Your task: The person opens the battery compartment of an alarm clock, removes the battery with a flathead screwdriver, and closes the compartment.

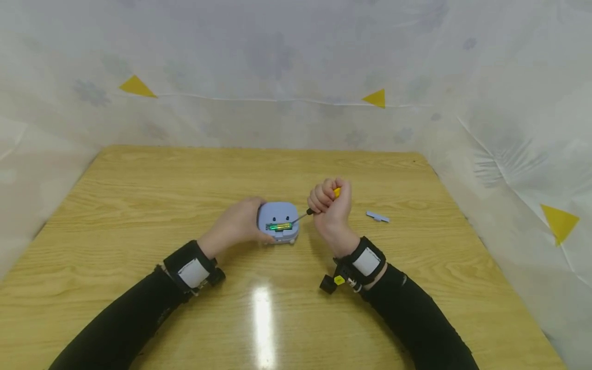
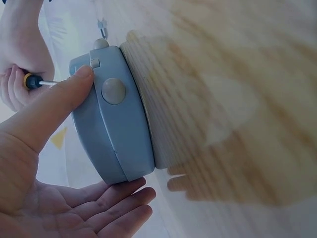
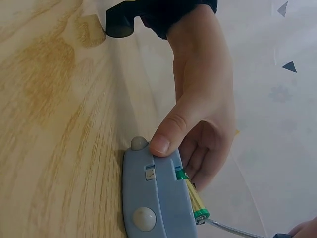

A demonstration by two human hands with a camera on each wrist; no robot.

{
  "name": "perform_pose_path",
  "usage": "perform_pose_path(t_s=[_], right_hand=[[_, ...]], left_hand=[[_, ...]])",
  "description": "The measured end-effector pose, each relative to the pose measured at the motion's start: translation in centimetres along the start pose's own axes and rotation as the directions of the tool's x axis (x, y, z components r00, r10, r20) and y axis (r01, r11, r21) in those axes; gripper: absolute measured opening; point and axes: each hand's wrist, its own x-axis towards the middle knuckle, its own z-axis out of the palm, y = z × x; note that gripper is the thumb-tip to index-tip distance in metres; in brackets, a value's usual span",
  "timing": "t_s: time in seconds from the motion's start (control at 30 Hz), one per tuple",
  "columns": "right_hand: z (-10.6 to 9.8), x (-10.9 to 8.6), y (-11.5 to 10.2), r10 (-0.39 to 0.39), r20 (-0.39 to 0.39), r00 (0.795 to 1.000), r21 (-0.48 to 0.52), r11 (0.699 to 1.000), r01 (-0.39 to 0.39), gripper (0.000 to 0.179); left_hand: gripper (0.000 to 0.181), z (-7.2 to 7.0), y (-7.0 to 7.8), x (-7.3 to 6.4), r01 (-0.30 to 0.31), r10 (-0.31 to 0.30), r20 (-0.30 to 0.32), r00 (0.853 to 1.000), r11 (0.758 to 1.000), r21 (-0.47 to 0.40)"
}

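A light-blue rounded device [image 1: 277, 209] lies on the table with its battery slot facing up. My left hand [image 1: 238, 223] holds its left side, thumb along the near edge and fingers round the far side. My right hand [image 1: 330, 211] grips the yellow and black handle of a screwdriver [image 1: 302, 216], whose thin metal shaft slants down to the left. In the right wrist view, the shaft's end meets one end of a green and gold battery [image 3: 195, 197]. That end stands raised out of the slot. Two round pale feet [image 2: 114, 91] show on the device's near side.
Right of my right hand, a small light-blue battery cover [image 1: 377, 216] lies on the wooden table [image 1: 139, 195]. White patterned sheeting [image 1: 259, 56] with yellow triangles hangs behind and beside the table.
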Motion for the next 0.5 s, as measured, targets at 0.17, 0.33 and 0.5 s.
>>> perform_pose_path(t_s=[0.17, 0.33, 0.5], right_hand=[[0.2, -0.6, 0.0, -0.038, 0.038, 0.999, -0.041, 0.998, 0.04, 0.049], [0.4, -1.0, 0.2, -0.056, 0.069, 0.996, -0.068, 0.996, 0.061, 0.047], [0.6, -1.1, 0.4, -0.055, 0.074, 0.996, -0.057, 0.997, 0.059, 0.048]], left_hand=[[0.1, 0.0, 0.1, 0.0, 0.004, -0.004, -0.001, 1.0, 1.0, 0.007], [0.101, -0.1, 0.1, 0.1, 0.016, -0.016, 0.001, 1.0, 1.0, 0.005], [0.101, -0.1, 0.0, 0.0, 0.002, -0.002, -0.003, 1.0, 1.0, 0.012]])
